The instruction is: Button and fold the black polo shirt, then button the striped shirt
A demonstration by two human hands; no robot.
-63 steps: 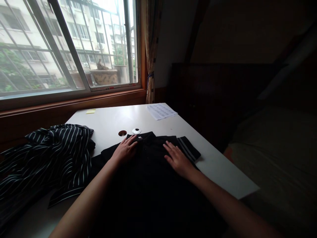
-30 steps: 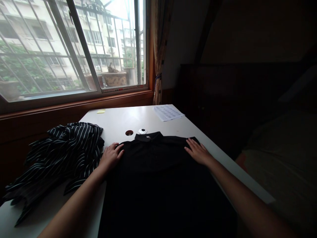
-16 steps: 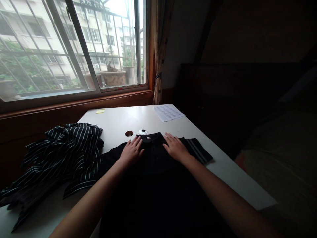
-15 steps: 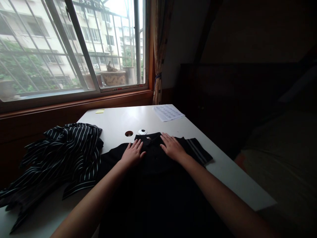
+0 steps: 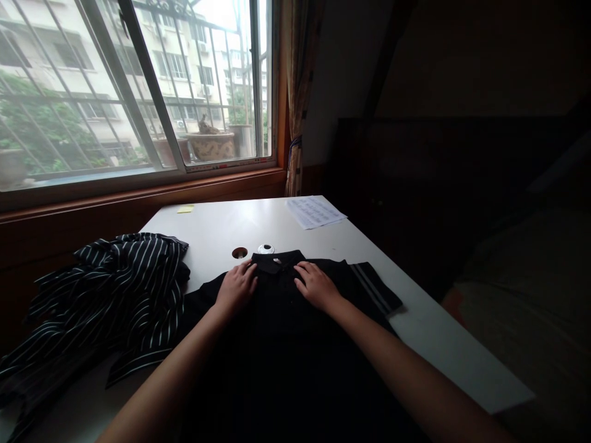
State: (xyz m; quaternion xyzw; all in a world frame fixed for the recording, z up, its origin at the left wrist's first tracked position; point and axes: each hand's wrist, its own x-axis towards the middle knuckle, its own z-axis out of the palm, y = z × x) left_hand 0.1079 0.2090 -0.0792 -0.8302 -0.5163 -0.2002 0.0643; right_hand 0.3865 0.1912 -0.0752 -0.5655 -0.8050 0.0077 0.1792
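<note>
A black collared shirt (image 5: 277, 307) lies spread on the white table, its collar at the far side and a small pale label inside the neck. Grey stripes cross its right sleeve end. My left hand (image 5: 236, 287) rests on the cloth just left of the collar, palm down, fingers slightly bent and holding nothing. On the other side of the collar, my right hand (image 5: 317, 287) also lies on the shirt, open, with fingertips near the collar's edge. The lower part of the shirt merges into darkness towards me.
A heap of black-and-white striped cloth (image 5: 124, 289) sits left of the shirt. Beyond the collar are a round hole (image 5: 239, 253) and a white ring (image 5: 266, 249) in the table (image 5: 212, 227). Printed sheets (image 5: 314, 212) and a yellow note (image 5: 185, 209) lie near the far edge.
My left hand has shifted left and slightly towards me. My right hand has drawn a little nearer, its fingers more bent. The shirt sits slightly lower in view.
</note>
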